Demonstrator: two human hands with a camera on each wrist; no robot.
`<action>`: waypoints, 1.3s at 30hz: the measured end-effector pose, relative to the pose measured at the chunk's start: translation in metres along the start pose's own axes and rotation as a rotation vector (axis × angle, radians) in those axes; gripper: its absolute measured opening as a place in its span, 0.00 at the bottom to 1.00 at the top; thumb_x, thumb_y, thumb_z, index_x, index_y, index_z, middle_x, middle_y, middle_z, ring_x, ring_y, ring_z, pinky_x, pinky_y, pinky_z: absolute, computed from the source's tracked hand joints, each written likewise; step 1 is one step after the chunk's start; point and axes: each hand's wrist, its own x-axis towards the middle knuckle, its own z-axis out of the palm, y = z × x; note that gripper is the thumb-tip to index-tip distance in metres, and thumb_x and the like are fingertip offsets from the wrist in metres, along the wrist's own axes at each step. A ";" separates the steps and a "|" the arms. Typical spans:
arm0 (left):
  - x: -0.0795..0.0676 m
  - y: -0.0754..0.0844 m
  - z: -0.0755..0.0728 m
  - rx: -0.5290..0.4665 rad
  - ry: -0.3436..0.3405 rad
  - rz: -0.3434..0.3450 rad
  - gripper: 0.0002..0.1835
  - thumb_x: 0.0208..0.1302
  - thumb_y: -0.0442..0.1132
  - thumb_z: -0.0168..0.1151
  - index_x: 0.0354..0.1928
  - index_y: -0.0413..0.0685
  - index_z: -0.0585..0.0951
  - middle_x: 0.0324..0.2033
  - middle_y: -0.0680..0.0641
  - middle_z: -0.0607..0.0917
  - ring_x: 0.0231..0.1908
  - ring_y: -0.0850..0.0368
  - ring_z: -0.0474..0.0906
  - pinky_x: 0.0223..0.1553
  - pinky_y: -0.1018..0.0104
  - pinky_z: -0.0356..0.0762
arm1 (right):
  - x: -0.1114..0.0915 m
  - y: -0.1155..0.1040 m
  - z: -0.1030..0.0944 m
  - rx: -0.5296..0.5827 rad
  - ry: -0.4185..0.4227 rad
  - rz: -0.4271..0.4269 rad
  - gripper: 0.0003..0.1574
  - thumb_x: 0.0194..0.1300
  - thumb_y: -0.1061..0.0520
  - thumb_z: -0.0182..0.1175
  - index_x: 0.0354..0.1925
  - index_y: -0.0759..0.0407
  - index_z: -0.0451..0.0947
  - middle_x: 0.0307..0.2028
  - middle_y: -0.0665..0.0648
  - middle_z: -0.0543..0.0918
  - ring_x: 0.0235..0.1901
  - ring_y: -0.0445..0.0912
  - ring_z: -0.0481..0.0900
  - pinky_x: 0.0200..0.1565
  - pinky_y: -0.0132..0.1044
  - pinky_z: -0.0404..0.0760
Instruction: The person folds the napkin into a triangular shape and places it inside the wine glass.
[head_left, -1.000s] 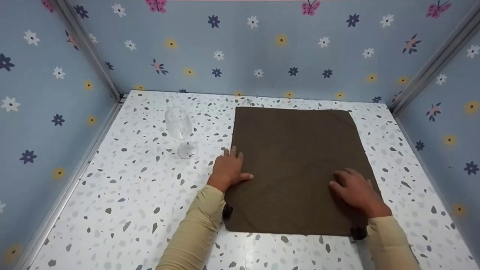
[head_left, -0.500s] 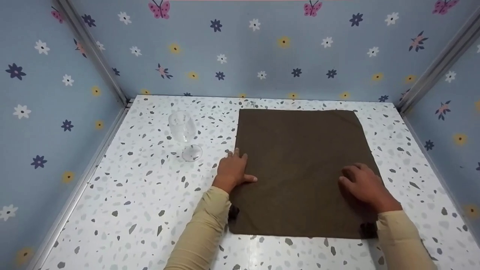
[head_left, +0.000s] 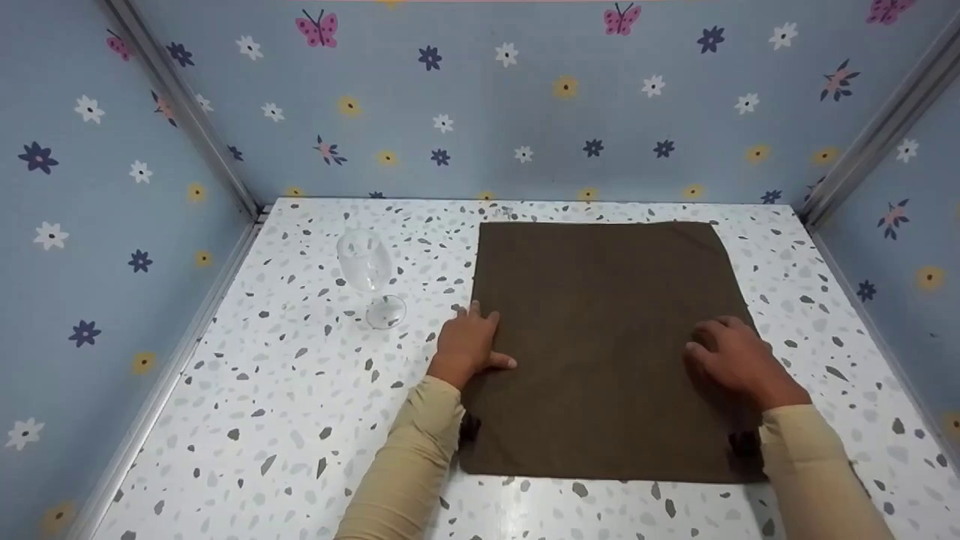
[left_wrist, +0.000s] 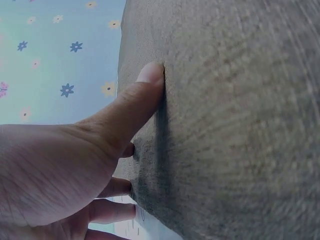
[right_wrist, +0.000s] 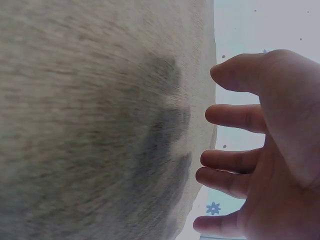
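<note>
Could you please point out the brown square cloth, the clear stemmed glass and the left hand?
Brown square cloth (head_left: 600,346), head view: its bare middle.
Clear stemmed glass (head_left: 368,273), head view: its lower bowl.
Left hand (head_left: 466,342), head view: its back.

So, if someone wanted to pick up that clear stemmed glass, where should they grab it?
Probably wrap low around the stemmed glass, where the bowl narrows above its round foot, coming from the near side. It stands upright, and the left hand, resting at the left edge of the brown cloth, is the closer one.
</note>
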 end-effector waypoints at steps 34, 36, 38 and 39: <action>0.010 -0.007 -0.003 0.044 0.054 0.079 0.44 0.53 0.70 0.69 0.63 0.45 0.80 0.66 0.38 0.74 0.55 0.35 0.78 0.52 0.48 0.78 | 0.030 0.018 -0.006 0.090 0.010 0.070 0.37 0.75 0.48 0.52 0.68 0.74 0.62 0.63 0.81 0.63 0.62 0.76 0.62 0.60 0.72 0.60; 0.008 -0.009 -0.002 0.032 0.064 0.077 0.41 0.56 0.68 0.68 0.63 0.46 0.80 0.65 0.39 0.75 0.54 0.37 0.79 0.52 0.48 0.79 | 0.032 0.018 -0.007 0.084 0.006 0.084 0.37 0.75 0.47 0.52 0.67 0.74 0.63 0.63 0.81 0.63 0.62 0.76 0.61 0.59 0.73 0.59; 0.007 -0.010 0.000 0.017 0.066 0.063 0.39 0.58 0.66 0.68 0.62 0.47 0.80 0.66 0.39 0.75 0.53 0.38 0.80 0.51 0.48 0.79 | 0.033 0.019 -0.009 0.071 0.000 0.096 0.37 0.75 0.46 0.51 0.67 0.73 0.64 0.63 0.81 0.63 0.62 0.76 0.61 0.57 0.74 0.59; 0.006 -0.011 0.000 0.009 0.064 0.053 0.39 0.58 0.66 0.68 0.63 0.46 0.80 0.67 0.39 0.74 0.53 0.38 0.80 0.52 0.48 0.78 | 0.034 0.019 -0.011 0.064 -0.005 0.100 0.37 0.75 0.46 0.52 0.66 0.73 0.64 0.62 0.81 0.63 0.61 0.77 0.61 0.56 0.75 0.59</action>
